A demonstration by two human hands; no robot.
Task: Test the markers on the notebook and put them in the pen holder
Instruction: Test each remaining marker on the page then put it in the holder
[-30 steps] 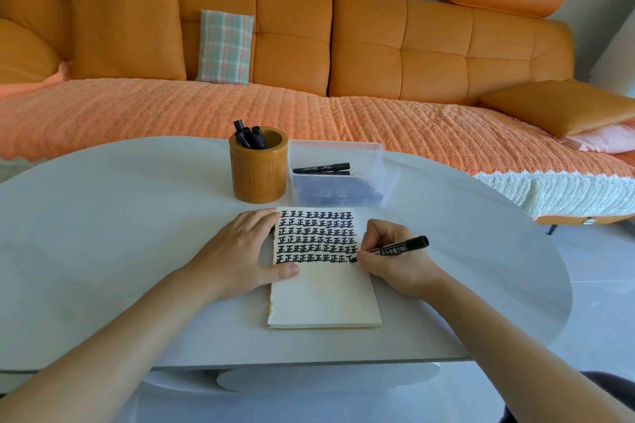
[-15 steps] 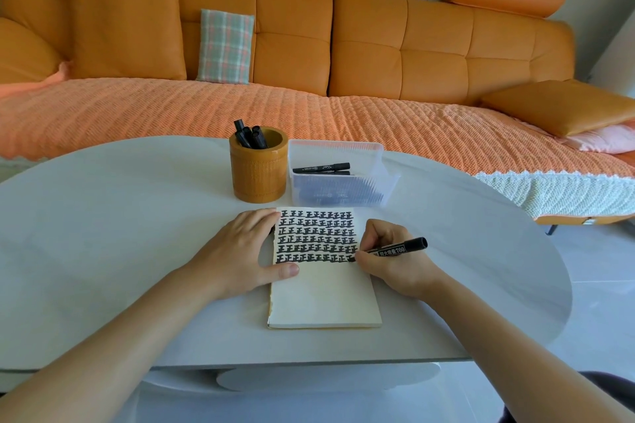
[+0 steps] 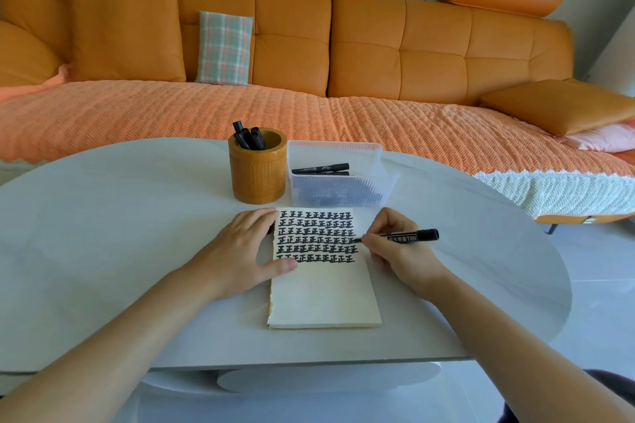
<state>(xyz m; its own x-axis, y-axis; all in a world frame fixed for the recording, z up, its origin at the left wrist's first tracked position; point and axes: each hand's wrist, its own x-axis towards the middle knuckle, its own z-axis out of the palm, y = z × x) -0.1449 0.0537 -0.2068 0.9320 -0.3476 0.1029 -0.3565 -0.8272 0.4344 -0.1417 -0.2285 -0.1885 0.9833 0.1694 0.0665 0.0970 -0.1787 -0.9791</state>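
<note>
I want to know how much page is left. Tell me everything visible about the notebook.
The notebook lies flat on the table, cream paper, ragged left edge. Six rows of black marks fill its upper part; the rest is blank. The left hand presses its left edge, thumb on the page; the marker in the right hand touches the fourth row's end.

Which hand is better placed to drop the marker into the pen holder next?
Probably the right hand: it grips the marker, while the left hand lies flat on the notebook, holding nothing.
</note>
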